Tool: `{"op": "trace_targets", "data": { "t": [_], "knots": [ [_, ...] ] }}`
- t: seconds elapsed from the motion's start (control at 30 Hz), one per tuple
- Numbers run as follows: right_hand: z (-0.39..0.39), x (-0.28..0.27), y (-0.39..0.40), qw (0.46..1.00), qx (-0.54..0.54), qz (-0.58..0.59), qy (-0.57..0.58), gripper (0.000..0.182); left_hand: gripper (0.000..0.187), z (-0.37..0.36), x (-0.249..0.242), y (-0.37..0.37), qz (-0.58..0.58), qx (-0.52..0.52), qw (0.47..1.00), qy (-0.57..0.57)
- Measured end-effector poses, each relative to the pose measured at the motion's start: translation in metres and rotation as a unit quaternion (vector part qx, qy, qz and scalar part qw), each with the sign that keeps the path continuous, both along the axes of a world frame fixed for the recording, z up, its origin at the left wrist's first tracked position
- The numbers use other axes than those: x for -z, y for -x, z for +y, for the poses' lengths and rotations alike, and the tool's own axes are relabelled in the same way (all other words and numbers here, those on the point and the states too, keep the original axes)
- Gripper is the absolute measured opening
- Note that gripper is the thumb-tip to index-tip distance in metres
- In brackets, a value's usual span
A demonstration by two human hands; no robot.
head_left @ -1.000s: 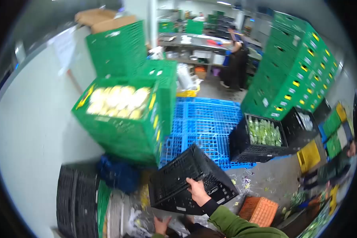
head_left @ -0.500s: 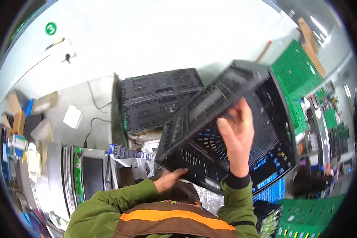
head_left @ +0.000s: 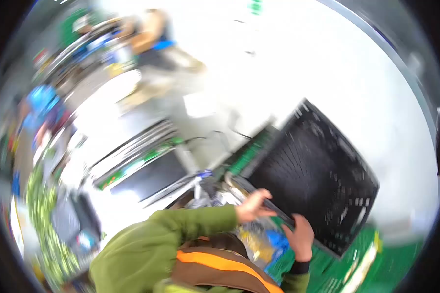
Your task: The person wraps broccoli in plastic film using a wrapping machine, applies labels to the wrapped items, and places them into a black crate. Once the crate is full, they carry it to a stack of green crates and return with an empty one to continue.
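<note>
The view is blurred by motion. A black plastic crate [head_left: 322, 180] fills the right of the frame, tilted, with its slatted face toward me. My left hand [head_left: 253, 207] grips its lower left edge, at the end of a green sleeve. My right hand [head_left: 300, 238] holds the crate's bottom edge just to the right. Both hands are closed on the crate's rim. An orange stripe of my vest [head_left: 215, 263] shows below.
A white wall [head_left: 327, 63] stands behind the crate. Green crates [head_left: 376, 273] lie at the lower right. Flat black and green folded crates [head_left: 146, 166] lean at the centre left. Blurred green produce [head_left: 41, 215] and clutter fill the left edge.
My view has swung sharply. The black crate has turned from open side toward me to its flat slatted face, and both hands have shifted to its lower edge.
</note>
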State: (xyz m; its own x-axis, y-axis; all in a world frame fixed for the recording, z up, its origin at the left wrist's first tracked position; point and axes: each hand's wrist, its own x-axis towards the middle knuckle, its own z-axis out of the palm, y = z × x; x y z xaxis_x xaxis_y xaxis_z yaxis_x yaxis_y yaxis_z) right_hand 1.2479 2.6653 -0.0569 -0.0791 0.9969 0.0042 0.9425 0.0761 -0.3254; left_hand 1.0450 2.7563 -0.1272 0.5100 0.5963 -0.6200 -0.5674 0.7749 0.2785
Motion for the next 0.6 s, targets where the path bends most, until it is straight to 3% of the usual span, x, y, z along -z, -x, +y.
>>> {"op": "trace_targets", "data": {
  "t": [0.03,0.07,0.1,0.13,0.17,0.2,0.23,0.3,0.37,0.4,0.43,0.47,0.5,0.53,0.6],
  "knots": [
    [0.016,0.010,-0.015,1.000,-0.010,0.008,-0.009,0.041,0.037,0.008,0.009,-0.015,-0.020,-0.049,0.999,0.007],
    [0.029,0.031,-0.032,0.996,-0.053,0.019,-0.062,0.034,0.041,0.012,0.057,-0.026,0.189,-0.045,0.945,-0.265],
    [0.036,0.037,-0.038,0.994,-0.041,0.099,0.015,0.032,0.045,0.018,0.097,-0.024,0.400,-0.005,0.779,-0.482],
    [0.039,0.054,-0.049,0.997,-0.065,-0.011,0.045,0.030,0.053,0.026,0.070,-0.013,0.231,-0.032,0.952,-0.201],
    [0.041,0.041,-0.041,0.988,-0.005,-0.042,0.147,0.042,0.061,0.025,0.040,-0.011,0.008,-0.054,0.994,0.091],
    [0.044,0.020,-0.019,0.982,-0.029,-0.070,0.173,0.036,0.081,0.023,0.043,0.001,-0.012,-0.035,0.998,0.048],
    [0.053,0.011,-0.018,0.968,-0.019,-0.049,0.245,0.052,0.096,0.026,0.041,0.010,-0.037,0.002,0.999,0.041],
    [0.062,-0.015,-0.020,0.955,-0.090,0.082,0.270,0.037,0.103,0.020,0.051,0.011,-0.025,0.035,0.999,0.023],
    [0.087,-0.021,-0.038,0.924,-0.163,0.160,0.308,0.031,0.103,0.005,0.043,0.017,0.057,0.066,0.996,0.017],
    [0.106,-0.046,-0.038,0.937,-0.177,0.168,0.250,0.029,0.088,-0.001,0.044,0.024,0.075,0.093,0.993,0.009],
    [0.134,-0.077,-0.034,0.949,-0.258,0.130,0.123,0.029,0.088,-0.010,0.047,0.037,0.074,0.077,0.994,0.013],
    [0.146,-0.107,-0.019,0.972,-0.202,0.003,-0.122,0.028,0.078,-0.020,0.049,0.054,0.063,0.079,0.994,-0.034],
    [0.176,-0.090,-0.040,0.972,-0.006,0.075,-0.224,0.031,0.069,-0.031,0.048,0.072,0.052,0.084,0.992,-0.083],
    [0.216,-0.101,-0.068,0.931,0.071,0.066,-0.353,0.032,0.051,-0.046,0.026,0.096,0.079,0.046,0.990,-0.104],
    [0.254,-0.112,-0.057,0.826,0.088,0.294,-0.473,0.043,0.045,-0.073,0.005,0.151,0.124,0.011,0.978,-0.169]
  ]
}}
